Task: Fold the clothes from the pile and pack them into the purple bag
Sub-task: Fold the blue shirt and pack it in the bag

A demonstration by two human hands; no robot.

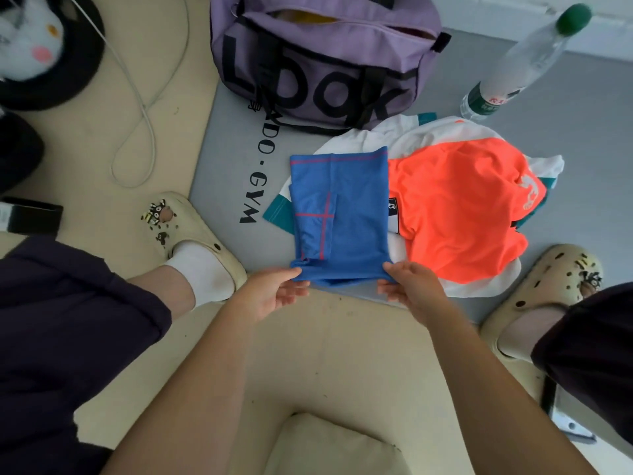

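A blue garment with red stitching [346, 214] lies folded flat on top of the clothes pile. My left hand [274, 293] pinches its near left corner and my right hand [411, 289] pinches its near right corner. Beside it on the right lies an orange garment [459, 207] over a white and teal one [394, 132]. The purple bag [322, 60] with black lettering stands behind the pile, its top zip open with something yellow inside.
A grey mat [233, 159] with black lettering lies under the clothes and the bag. A clear water bottle with a green cap [524, 63] lies at the back right. My feet in cream clogs [191, 234] flank the pile. A white cable [144, 108] loops at left.
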